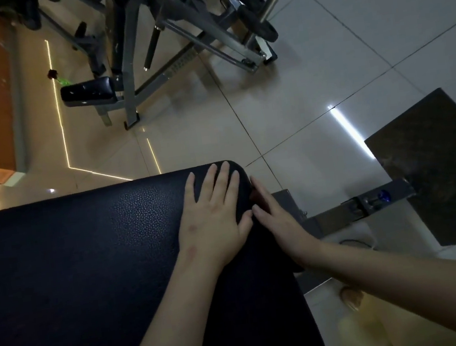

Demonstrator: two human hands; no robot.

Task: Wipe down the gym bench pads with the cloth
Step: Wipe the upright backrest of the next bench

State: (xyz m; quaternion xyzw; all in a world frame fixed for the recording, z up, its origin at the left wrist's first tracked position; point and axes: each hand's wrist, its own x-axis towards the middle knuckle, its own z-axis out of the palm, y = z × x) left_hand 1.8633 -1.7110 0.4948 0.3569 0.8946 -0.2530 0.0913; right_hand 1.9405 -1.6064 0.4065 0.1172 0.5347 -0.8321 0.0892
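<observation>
Resting flat on the black bench pad [88, 262], the left hand [214, 212] is shown released, its fingers straight and slightly spread, the fingertips lying close to the pad's rounded far corner. The right hand [278, 218] is laid against the pad's right edge just beside the left thumb; its fingers are stretched out along that edge and nothing is seen to be gripped. A small reddish patch [254, 195] is visible between the two hands at the edge; whether it is the cloth cannot be told. The pad fills the lower left of the view, and a broad stretch of its grained surface extends to the left of the hands. Beyond the far edge, pale floor tiles [283, 94] lie between the pad and a grey weight machine [175, 35], well apart. To the right, a metal bar [368, 204] and a dark mat [435, 164] are seen below the pad's edge.
</observation>
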